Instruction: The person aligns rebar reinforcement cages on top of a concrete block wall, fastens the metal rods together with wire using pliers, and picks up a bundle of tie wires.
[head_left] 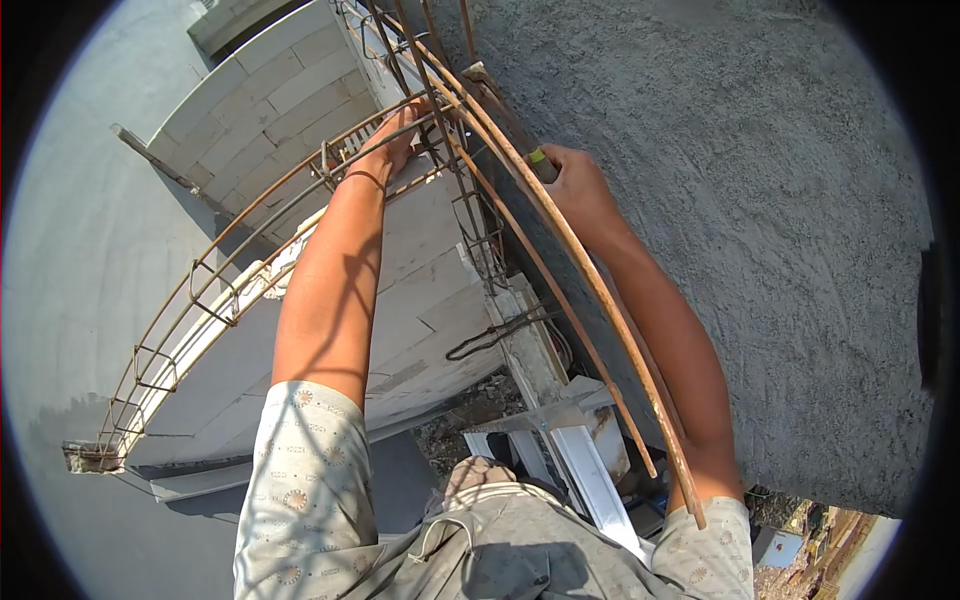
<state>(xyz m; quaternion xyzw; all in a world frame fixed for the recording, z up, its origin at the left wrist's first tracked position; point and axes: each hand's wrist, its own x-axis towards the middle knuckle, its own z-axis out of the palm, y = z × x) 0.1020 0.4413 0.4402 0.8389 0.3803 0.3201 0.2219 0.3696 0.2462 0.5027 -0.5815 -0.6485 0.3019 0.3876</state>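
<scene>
At the upper middle, my left hand [398,138] reaches in among the steel bars of a rebar cage [325,172], its fingers closed around or against the bars where they cross the upright ones. What exactly its fingertips hold is hidden. My right hand [572,190] is wrapped round the dark handle of a tool with a yellow-green band [543,164], to the right of the long rusty bars [560,225]. The tool's head [478,72] appears up and left of the hand, close to the upright bars.
Rusty bar ends hang near my right forearm. Below the cage stands a pale block wall [420,290], with another block wall [270,100] behind. Rough grey concrete [760,230] fills the right side. White metal profiles [595,485] and rubble lie below.
</scene>
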